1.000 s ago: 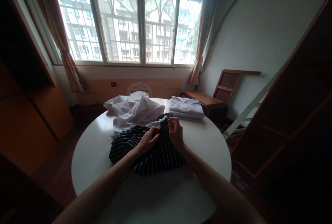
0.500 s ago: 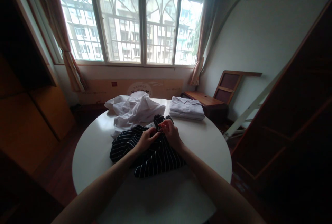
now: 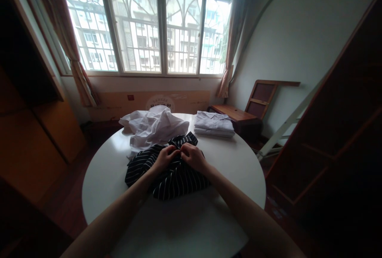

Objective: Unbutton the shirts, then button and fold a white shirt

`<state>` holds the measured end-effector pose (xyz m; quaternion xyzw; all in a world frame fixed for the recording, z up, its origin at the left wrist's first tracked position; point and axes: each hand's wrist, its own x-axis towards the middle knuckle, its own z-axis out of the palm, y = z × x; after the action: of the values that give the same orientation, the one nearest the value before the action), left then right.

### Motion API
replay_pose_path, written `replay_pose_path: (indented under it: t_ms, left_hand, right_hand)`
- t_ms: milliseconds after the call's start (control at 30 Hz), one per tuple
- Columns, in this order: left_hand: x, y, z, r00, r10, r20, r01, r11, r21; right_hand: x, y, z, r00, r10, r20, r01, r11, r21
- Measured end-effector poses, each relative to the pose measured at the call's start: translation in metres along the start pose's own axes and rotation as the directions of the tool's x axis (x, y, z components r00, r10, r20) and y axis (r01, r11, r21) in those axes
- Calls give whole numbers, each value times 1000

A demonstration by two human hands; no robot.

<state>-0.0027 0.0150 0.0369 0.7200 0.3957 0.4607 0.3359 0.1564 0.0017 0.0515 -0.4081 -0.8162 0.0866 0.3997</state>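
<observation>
At far left stands a wooden cabinet (image 3: 56, 142), its inside hidden. On the round white table (image 3: 104, 190), crumpled white cloth (image 3: 156, 126) lies toward the back; before it, the left hand (image 3: 165, 157) pinches a bunched black striped garment (image 3: 179, 185) mid-table, the right hand (image 3: 193, 157) pinching it alongside; rightward sits a folded white stack (image 3: 213, 126).

Window (image 3: 136, 27): your main light, hazy, nearly blown out.
Counter (image 3: 238, 170): glare at your far left, shadow nearest you.
Cabinet (image 3: 32, 150): dim, stretched toward your picture's edge.
</observation>
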Motion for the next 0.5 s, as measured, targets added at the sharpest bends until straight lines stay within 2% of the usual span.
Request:
replay_pose_path:
  t_ms: [267,500]
  left_hand:
    - [2,-1,-13,992,75,101,-86,991,105]
    - [0,-6,-11,985,144,96,-156,980,127]
  right_hand:
    - [-1,-2,0,1000,-15,-13,16,995,95]
    - [0,-1,3,999,23,-43,-16,989,148]
